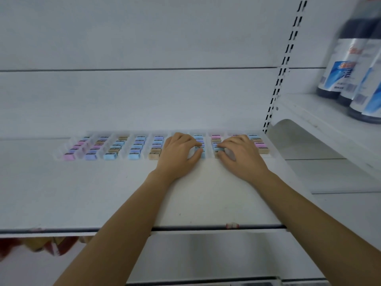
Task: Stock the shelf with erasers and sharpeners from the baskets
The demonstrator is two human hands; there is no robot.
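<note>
Left hand [179, 150]: curled, thumb and fingertips pinching a blue sharpener [203, 154] in its lane.
Right hand [242, 154]: curled likewise, pinching a second blue sharpener [218, 149].
Divider lanes [126, 145]: clear, either side of the fingers, filled with sharpeners [110, 156] in pink, purple, blue, tan, dark-topped.
Shelf [103, 193]: white, under both wrists.

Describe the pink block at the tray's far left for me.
On the white metal shelf, a clear divided tray of small pastel blocks runs along the back. Follow its front row to the left end: the pink rectangular block is last, next to a purple block.
</note>
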